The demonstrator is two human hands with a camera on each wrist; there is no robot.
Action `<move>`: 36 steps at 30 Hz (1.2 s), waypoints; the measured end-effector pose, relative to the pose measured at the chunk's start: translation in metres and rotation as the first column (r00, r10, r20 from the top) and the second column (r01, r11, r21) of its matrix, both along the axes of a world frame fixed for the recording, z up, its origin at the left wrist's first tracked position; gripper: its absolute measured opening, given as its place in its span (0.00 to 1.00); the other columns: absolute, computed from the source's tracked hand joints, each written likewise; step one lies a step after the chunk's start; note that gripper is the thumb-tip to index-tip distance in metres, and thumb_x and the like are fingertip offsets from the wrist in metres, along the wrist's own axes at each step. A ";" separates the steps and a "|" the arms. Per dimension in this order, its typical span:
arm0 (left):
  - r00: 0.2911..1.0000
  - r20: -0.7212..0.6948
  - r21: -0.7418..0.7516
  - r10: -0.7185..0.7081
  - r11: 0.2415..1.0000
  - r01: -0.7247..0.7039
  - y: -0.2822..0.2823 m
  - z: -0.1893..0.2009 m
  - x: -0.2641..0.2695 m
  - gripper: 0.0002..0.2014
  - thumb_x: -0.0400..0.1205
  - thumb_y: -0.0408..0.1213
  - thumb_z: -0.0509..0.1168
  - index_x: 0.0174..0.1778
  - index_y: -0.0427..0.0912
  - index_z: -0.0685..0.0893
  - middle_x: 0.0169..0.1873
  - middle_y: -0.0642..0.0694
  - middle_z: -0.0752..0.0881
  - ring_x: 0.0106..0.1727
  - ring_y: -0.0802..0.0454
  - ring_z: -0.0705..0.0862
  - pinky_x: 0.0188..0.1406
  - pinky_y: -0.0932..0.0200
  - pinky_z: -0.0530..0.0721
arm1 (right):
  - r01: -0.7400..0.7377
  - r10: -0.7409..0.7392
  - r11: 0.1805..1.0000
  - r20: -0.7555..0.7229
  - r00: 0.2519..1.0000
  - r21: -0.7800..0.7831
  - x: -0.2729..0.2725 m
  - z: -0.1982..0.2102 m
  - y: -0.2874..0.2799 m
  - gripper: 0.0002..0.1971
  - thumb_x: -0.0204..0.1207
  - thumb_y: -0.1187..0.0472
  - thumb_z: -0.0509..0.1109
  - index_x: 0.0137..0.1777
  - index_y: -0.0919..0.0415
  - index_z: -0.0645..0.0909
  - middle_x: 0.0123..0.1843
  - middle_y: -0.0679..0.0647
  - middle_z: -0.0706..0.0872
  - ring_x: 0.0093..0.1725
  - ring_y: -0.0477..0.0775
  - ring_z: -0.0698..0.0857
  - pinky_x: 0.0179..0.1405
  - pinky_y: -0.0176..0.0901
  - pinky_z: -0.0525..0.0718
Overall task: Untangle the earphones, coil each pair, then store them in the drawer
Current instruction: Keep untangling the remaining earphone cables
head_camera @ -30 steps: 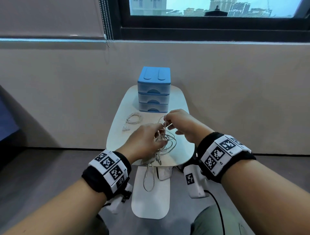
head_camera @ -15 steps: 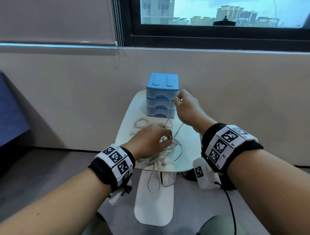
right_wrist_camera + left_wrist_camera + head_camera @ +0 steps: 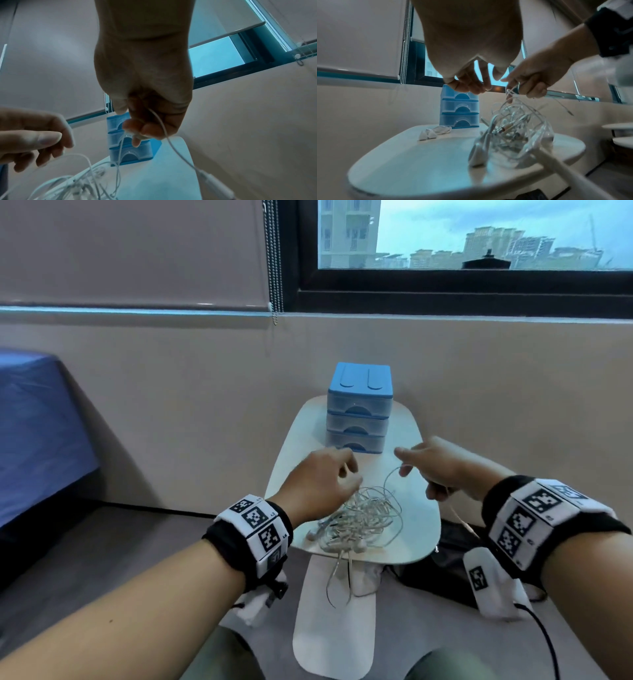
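Judged light, limp and snag-prone: tangled earphones heaped at the near edge of the white table, one strand pinched in the right hand, left hand loosely curled just above, holding nothing; better gripped near a plug.

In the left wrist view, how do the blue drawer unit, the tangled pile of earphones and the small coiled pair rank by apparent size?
1. tangled pile of earphones, though it lies nearest the camera, so its lead over the next is unsure.
2. blue drawer unit.
3. small coiled pair, plainly smallest.
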State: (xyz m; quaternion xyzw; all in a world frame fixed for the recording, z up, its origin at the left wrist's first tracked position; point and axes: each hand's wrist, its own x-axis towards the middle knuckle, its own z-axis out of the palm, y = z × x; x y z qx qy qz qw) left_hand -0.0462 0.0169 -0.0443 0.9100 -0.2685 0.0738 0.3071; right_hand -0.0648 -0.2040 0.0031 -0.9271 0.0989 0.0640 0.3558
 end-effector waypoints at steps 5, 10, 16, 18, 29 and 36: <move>0.988 -0.156 0.387 0.008 0.921 0.053 -0.008 -0.020 -0.011 0.25 0.81 0.58 0.70 0.71 0.51 0.77 0.64 0.45 0.80 0.62 0.43 0.82 0.62 0.45 0.83 | -0.032 0.031 0.999 -0.052 0.998 -0.018 0.002 -0.022 0.013 0.14 0.88 0.66 0.59 0.47 0.67 0.86 0.29 0.60 0.79 0.19 0.56 0.82 0.20 0.38 0.78; 0.978 -0.200 0.390 0.063 0.921 0.020 -0.015 -0.026 -0.006 0.30 0.82 0.52 0.71 0.77 0.48 0.70 0.68 0.39 0.77 0.64 0.37 0.81 0.63 0.43 0.83 | -0.023 0.018 0.999 -0.095 0.995 -0.045 0.007 -0.022 0.018 0.13 0.81 0.70 0.61 0.41 0.65 0.87 0.30 0.61 0.79 0.27 0.58 0.77 0.22 0.36 0.69; 0.979 -0.192 0.359 0.063 0.933 0.010 -0.023 -0.015 0.002 0.08 0.79 0.38 0.71 0.47 0.42 0.78 0.50 0.39 0.84 0.48 0.40 0.83 0.40 0.52 0.80 | -0.089 0.097 0.981 0.039 0.995 -0.172 0.004 -0.004 0.018 0.11 0.84 0.58 0.71 0.41 0.56 0.91 0.30 0.50 0.80 0.27 0.51 0.73 0.23 0.39 0.69; 0.984 -0.157 0.301 0.079 0.953 -0.029 -0.021 -0.010 0.004 0.08 0.78 0.38 0.71 0.41 0.43 0.77 0.43 0.43 0.82 0.44 0.42 0.82 0.37 0.52 0.77 | -0.065 0.081 0.988 0.110 0.991 -0.142 0.008 -0.002 0.016 0.12 0.84 0.61 0.69 0.39 0.56 0.89 0.33 0.50 0.82 0.29 0.50 0.76 0.26 0.39 0.70; 0.999 0.025 0.052 0.047 0.998 -0.048 -0.016 -0.009 0.010 0.14 0.75 0.42 0.77 0.38 0.47 0.76 0.42 0.48 0.79 0.46 0.46 0.79 0.46 0.49 0.81 | -0.174 0.170 0.983 0.071 0.983 0.056 0.006 0.004 0.004 0.12 0.83 0.57 0.72 0.46 0.67 0.89 0.30 0.56 0.74 0.26 0.52 0.70 0.25 0.39 0.69; 0.997 -0.081 0.115 -0.015 0.993 0.025 -0.012 -0.025 0.001 0.14 0.75 0.46 0.79 0.50 0.50 0.83 0.50 0.50 0.78 0.52 0.51 0.79 0.48 0.55 0.75 | -0.162 0.175 0.971 0.060 0.983 -0.176 0.003 -0.015 0.003 0.08 0.80 0.63 0.71 0.41 0.56 0.89 0.26 0.48 0.82 0.23 0.46 0.80 0.23 0.33 0.73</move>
